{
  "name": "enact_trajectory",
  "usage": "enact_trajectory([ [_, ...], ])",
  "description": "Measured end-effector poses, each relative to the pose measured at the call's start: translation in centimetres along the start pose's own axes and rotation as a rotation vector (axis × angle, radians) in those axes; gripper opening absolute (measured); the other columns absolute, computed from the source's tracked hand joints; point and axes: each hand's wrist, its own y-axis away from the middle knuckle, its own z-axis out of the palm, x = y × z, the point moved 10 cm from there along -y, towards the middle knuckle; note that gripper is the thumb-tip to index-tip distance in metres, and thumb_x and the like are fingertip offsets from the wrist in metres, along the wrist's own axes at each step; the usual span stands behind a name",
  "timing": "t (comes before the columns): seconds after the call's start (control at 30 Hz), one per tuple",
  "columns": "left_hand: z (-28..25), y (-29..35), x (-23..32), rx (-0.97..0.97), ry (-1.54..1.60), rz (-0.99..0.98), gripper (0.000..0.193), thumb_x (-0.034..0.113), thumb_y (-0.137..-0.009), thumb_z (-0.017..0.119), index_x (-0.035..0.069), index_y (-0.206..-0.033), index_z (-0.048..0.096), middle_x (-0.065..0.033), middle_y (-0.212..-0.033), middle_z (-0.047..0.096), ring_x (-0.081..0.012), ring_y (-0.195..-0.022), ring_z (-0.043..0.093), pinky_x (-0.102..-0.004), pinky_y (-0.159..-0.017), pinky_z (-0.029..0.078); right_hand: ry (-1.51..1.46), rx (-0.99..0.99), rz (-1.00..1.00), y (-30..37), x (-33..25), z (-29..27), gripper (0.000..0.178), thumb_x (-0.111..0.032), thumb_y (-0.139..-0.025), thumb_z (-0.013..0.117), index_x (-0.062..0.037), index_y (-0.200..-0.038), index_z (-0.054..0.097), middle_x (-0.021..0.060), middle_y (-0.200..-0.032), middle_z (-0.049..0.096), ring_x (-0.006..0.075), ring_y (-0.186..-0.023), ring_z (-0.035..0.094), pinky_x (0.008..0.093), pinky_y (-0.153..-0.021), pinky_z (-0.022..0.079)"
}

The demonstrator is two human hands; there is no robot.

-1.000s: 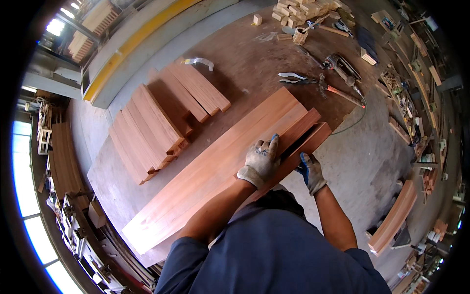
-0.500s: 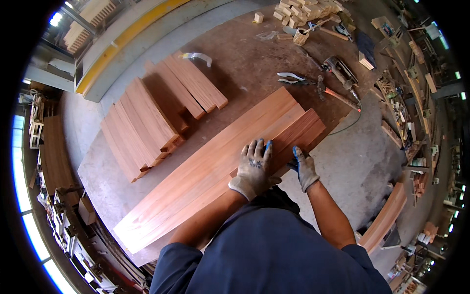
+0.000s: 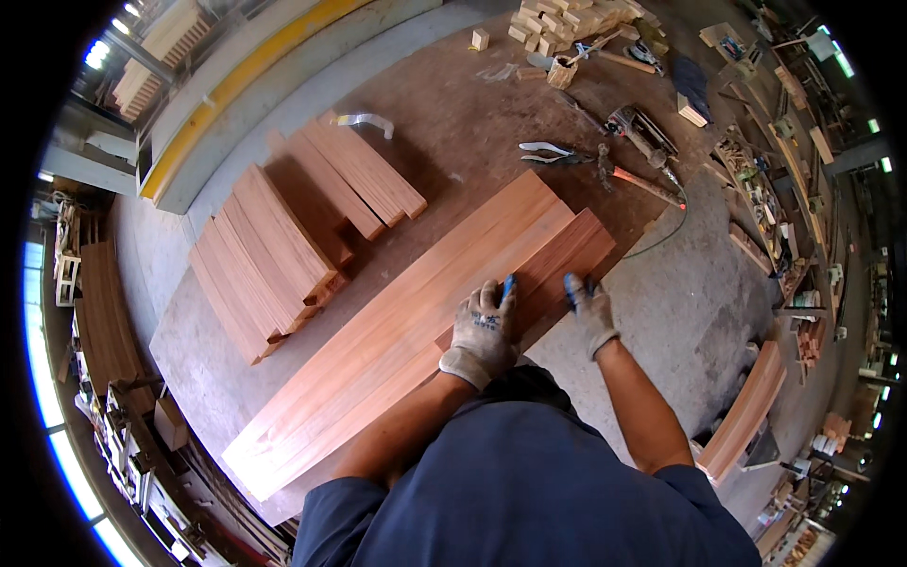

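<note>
A short, darker reddish wooden board [image 3: 564, 261] lies along the near right side of a long, wide, light brown wooden panel [image 3: 378, 345], at my front. My left hand [image 3: 483, 333], in a grey-white glove with blue on a fingertip, grips the near end of the board, its fingers over the top and its thumb mostly hidden. At the board's right edge is my right hand [image 3: 591, 316], gloved the same way. Its fingers are stretched out and apart, the tips close to that edge; whether they touch it is unclear.
Several reddish planks [image 3: 274, 241] lie side by side at the left, with a curved clear strip [image 3: 364, 121] on them. Beyond the panel lie pliers [image 3: 548, 153], a hammer [image 3: 642, 184] and a corded power tool [image 3: 642, 137]. Small wooden blocks [image 3: 557, 24] are heaped at the back.
My right hand has shifted slightly outward from the board's edge, its fingers straighter. My left hand stays on the board. The whole view has shifted a little.
</note>
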Motion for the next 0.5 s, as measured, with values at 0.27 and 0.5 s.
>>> enact_trajectory([
  [0.27, -0.5, 0.2, -0.1, 0.068, -0.003, 0.007, 0.091, 0.029, -0.070, 0.079, 0.001, -0.148, 0.040, -0.0255, -0.141, 0.047, -0.0422, -0.127, 0.048, -0.0491, -0.108, 0.039, 0.685, 0.039, -0.201, -9.2, -10.7, -2.0, 0.057, -0.049, -0.092, 0.067, 0.0024, -0.116, 0.065, 0.0185, -0.112, 0.070, 0.0307, -0.104, 0.066, 0.0375, -0.092, 0.049],
  [0.5, -0.6, 0.1, 0.4, 0.067, -0.017, 0.022, 0.091, 0.030, -0.069, 0.079, 0.000, -0.147, 0.042, -0.0251, -0.141, 0.048, -0.0418, -0.126, 0.048, -0.0491, -0.107, 0.039, 0.697, -0.119, 0.005, -11.7, -8.6, -0.4, 0.050, -0.050, -0.093, 0.065, -0.0005, -0.093, 0.071, 0.0179, -0.092, 0.072, 0.0299, -0.085, 0.066, 0.0414, -0.082, 0.050],
])
